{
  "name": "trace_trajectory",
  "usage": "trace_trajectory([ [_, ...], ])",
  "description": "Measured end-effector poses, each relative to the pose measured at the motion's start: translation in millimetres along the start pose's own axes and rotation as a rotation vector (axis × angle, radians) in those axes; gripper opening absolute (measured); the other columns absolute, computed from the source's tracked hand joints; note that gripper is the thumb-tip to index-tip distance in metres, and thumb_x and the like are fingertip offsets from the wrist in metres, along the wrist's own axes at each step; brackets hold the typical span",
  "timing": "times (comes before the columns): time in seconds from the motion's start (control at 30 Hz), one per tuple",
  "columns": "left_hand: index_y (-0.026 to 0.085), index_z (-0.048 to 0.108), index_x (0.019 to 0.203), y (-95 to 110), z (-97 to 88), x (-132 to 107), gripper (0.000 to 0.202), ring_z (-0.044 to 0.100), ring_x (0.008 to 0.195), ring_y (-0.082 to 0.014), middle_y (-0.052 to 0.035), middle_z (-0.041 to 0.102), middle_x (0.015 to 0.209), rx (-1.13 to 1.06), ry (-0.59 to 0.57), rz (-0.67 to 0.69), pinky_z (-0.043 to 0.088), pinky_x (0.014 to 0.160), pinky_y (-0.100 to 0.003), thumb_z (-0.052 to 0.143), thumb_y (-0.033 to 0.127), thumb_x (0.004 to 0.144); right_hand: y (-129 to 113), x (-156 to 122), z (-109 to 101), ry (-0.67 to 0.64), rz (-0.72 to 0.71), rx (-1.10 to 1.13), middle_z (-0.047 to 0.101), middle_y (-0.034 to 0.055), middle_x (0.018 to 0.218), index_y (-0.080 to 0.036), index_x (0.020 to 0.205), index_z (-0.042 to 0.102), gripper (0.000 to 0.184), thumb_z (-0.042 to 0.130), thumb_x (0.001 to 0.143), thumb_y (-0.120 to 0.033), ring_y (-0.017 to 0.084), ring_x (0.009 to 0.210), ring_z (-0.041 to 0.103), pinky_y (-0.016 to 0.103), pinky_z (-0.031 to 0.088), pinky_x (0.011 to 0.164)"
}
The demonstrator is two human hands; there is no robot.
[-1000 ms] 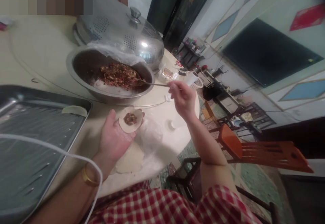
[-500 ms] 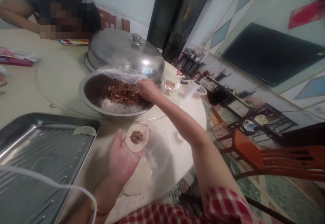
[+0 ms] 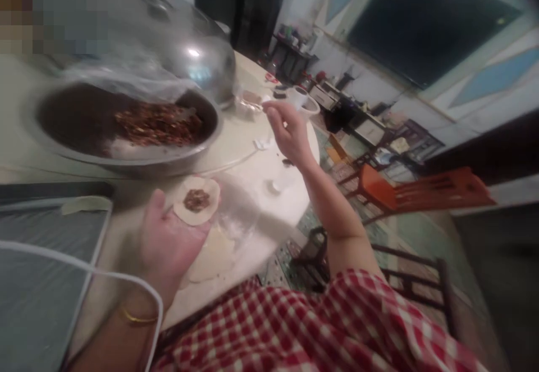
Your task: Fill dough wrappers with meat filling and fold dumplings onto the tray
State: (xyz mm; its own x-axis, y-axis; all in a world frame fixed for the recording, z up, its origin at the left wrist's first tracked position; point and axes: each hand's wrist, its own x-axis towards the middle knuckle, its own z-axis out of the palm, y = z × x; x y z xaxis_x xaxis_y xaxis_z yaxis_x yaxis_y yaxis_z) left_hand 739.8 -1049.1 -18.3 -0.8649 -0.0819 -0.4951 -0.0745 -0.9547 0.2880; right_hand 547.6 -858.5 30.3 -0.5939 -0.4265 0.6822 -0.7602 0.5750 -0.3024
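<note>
On the palm and fingers of my left hand (image 3: 168,243) rests a round dumpling wrapper (image 3: 213,195), with a small heap of brown minced filling (image 3: 196,199) at its centre. My right hand (image 3: 288,133) is over the right side of the table, fingers pinched together beside a small clear-wrapped package (image 3: 251,102); what they hold, if anything, is blurred. A steel bowl (image 3: 126,162) with more minced filling (image 3: 160,125) stands beyond my left hand, plastic film (image 3: 138,82) over its far rim. Several flat wrappers (image 3: 210,257) lie on the table under my left hand.
A metal tray (image 3: 37,282) at the left holds one pale folded piece (image 3: 86,204) in its far corner. A large steel lid (image 3: 206,51) is behind the bowl. A white basket (image 3: 311,106) sits at the table's right edge; an orange chair (image 3: 379,186) stands beyond.
My right hand has left the filling bowl and moved right, over the table. The view has shifted, bringing the bowl closer. My left hand still carries the filled wrapper.
</note>
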Motion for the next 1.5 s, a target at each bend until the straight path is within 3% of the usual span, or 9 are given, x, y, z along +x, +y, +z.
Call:
trace_trajectory([
  [0.13,0.002,0.041,0.149,-15,0.3,-2,0.066,0.071,0.115,-0.0308,-0.02,0.074,0.119,0.119,-0.059,0.049,0.065,0.085,-0.042,0.029,0.047,0.103,11,-97,-56,0.107,0.05,-0.049,0.075,0.0061,0.102,-0.023,0.1,0.073,0.044,0.039,0.106,-0.05,0.02,0.102,0.066,0.042,0.052,0.097],
  [0.3,0.004,0.045,0.147,-39,7.7,-10,0.06,0.071,0.112,-0.0346,-0.0214,0.074,0.119,0.215,-0.079,-0.028,0.065,0.078,-0.046,0.031,0.041,0.103,25,-164,-55,-0.104,0.132,-0.253,0.07,0.0088,0.129,-0.022,0.103,0.077,0.055,0.033,0.106,-0.054,0.024,0.129,0.057,0.049,0.045,0.112],
  [0.43,0.004,0.051,0.143,-55,14.5,-12,0.057,0.074,0.105,-0.0346,-0.022,0.075,0.114,0.214,-0.051,-0.051,0.065,0.075,-0.046,0.03,0.04,0.103,44,-163,-38,-0.324,0.318,-0.366,0.048,0.005,0.157,-0.027,0.117,0.076,0.056,0.03,0.106,-0.056,0.031,0.153,0.032,0.063,0.027,0.123],
  [0.67,0.005,0.057,0.135,-63,13.2,-5,0.054,0.075,0.104,-0.0347,-0.021,0.075,0.114,0.175,-0.041,-0.043,0.066,0.073,-0.047,0.031,0.04,0.104,64,-144,-21,-0.548,0.42,-0.358,0.035,0.0004,0.166,-0.03,0.116,0.077,0.052,0.034,0.104,-0.057,0.034,0.159,0.017,0.068,0.014,0.126],
  [0.83,0.005,0.06,0.133,-61,14.4,-11,0.053,0.074,0.105,-0.0348,-0.0207,0.074,0.119,0.141,-0.035,-0.033,0.065,0.076,-0.048,0.032,0.039,0.104,59,-145,-32,-0.392,0.414,-0.301,0.042,0.003,0.163,-0.027,0.113,0.078,0.061,0.027,0.105,-0.06,0.036,0.157,0.023,0.069,0.016,0.125],
  [0.97,0.006,0.058,0.137,-60,15.2,-21,0.052,0.074,0.105,-0.0335,-0.0193,0.075,0.118,0.128,-0.021,-0.025,0.066,0.076,-0.047,0.032,0.037,0.104,22,-151,-49,-0.146,0.213,-0.122,0.043,0.0035,0.161,-0.026,0.124,0.073,0.075,0.011,0.104,-0.064,0.028,0.157,0.026,0.06,0.024,0.127],
  [1.17,0.018,0.059,0.139,-58,6.9,-30,0.048,0.075,0.107,-0.0275,-0.0116,0.076,0.12,0.144,-0.101,-0.03,0.066,0.078,-0.043,0.033,0.038,0.104,-39,-156,-26,-0.189,-0.199,0.006,0.04,-0.0016,0.163,-0.03,0.13,0.069,0.07,0.01,0.104,-0.061,0.02,0.159,0.019,0.051,0.021,0.129],
  [1.33,0.015,0.057,0.141,-49,4.0,-34,0.052,0.074,0.108,-0.0244,-0.0101,0.075,0.122,0.152,-0.103,0.014,0.066,0.08,-0.04,0.028,0.038,0.105,-43,-153,0,-0.323,-0.252,-0.114,0.035,-0.0029,0.166,-0.038,0.141,0.059,0.05,0.035,0.103,-0.057,0.025,0.16,0.012,0.054,0.008,0.13],
  [1.5,0.005,0.05,0.146,-38,12.1,-39,0.065,0.076,0.102,-0.0257,-0.0168,0.074,0.123,0.152,-0.04,0.039,0.066,0.072,-0.035,0.022,0.046,0.104,-43,-160,1,-0.293,-0.329,-0.113,0.033,-0.0017,0.167,-0.039,0.143,0.058,0.051,0.044,0.099,-0.06,0.026,0.16,0.012,0.054,0.003,0.13],
])
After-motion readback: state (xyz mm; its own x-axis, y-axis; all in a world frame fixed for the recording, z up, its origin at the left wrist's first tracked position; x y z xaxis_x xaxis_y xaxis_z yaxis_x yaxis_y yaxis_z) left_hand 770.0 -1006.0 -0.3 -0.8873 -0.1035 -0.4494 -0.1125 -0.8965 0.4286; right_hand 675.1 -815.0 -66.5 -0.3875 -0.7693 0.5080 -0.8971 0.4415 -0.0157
